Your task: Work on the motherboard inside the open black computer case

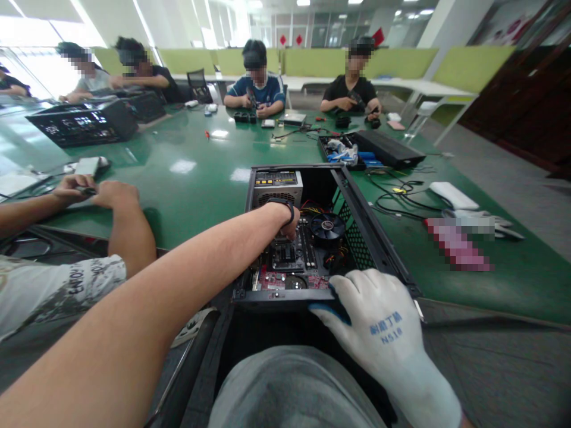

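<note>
— Where is the computer case (379, 249) sitting?

— On the green worktop (187, 172), at its near edge, right in front of the person. The side is off, so the board (289, 261) inside shows, with a round black fan (328, 227) on it and the grey power box (277, 189) in the far left corner of the case.

— And the left hand (289, 223)?

— It reaches down into the case and rests on the board just left of the fan. A black band sits on that wrist. The fingers curl downward out of sight, so I cannot tell whether they pinch anything.

— The right hand (379, 324)?

— It wears a white glove and lies on the near rim of the case, fingers spread loosely over the edge, gripping nothing else.

— Anything else near the case?

— Left of it, another person's hands (96, 191) rest on the worktop. Right of it lie black cables (401, 199) and a white block (452, 195). Beyond it sits a flat black box (388, 148).
</note>
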Demonstrator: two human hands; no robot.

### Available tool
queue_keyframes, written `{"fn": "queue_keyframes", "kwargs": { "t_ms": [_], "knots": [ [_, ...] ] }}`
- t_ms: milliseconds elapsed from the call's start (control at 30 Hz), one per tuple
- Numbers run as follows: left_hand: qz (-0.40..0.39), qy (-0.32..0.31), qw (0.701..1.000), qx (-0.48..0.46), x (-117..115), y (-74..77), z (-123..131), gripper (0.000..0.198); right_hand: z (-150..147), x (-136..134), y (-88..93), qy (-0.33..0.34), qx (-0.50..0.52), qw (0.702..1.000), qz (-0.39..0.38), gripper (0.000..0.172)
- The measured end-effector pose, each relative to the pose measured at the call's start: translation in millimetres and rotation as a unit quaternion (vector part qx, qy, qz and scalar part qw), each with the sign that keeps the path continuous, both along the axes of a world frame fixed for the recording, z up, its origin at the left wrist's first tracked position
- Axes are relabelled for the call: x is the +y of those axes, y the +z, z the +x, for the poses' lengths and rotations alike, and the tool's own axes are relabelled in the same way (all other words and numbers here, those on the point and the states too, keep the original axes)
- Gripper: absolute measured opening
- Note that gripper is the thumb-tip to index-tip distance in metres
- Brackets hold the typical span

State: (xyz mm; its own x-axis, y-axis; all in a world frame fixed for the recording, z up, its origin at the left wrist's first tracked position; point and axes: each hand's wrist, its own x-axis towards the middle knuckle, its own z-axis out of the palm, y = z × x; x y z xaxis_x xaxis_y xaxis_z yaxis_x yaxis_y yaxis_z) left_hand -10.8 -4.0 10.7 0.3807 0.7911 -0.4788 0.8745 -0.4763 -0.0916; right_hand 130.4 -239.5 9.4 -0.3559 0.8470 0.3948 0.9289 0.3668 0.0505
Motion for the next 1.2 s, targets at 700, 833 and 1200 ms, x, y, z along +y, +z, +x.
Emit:
{"fn": "queue_keyframes", "kwargs": {
  "t_ms": [700, 833, 1200],
  "knots": [
    [0.215, 0.089, 0.896, -0.379, 14, 89.6, -48, 0.033, 1, 129, 12.8, -0.058, -0.056, 0.996, -0.034, 0.052],
    [0.250, 0.133, 0.851, -0.442, 11, 93.1, -59, 0.029, -4, 203, 18.5, -0.070, -0.058, 0.995, -0.049, 0.054],
    [0.239, 0.172, 0.825, -0.481, 2, 66.1, -71, 0.016, -28, 340, 32.2, -0.129, -0.054, 0.985, -0.100, 0.045]
  ]
}}
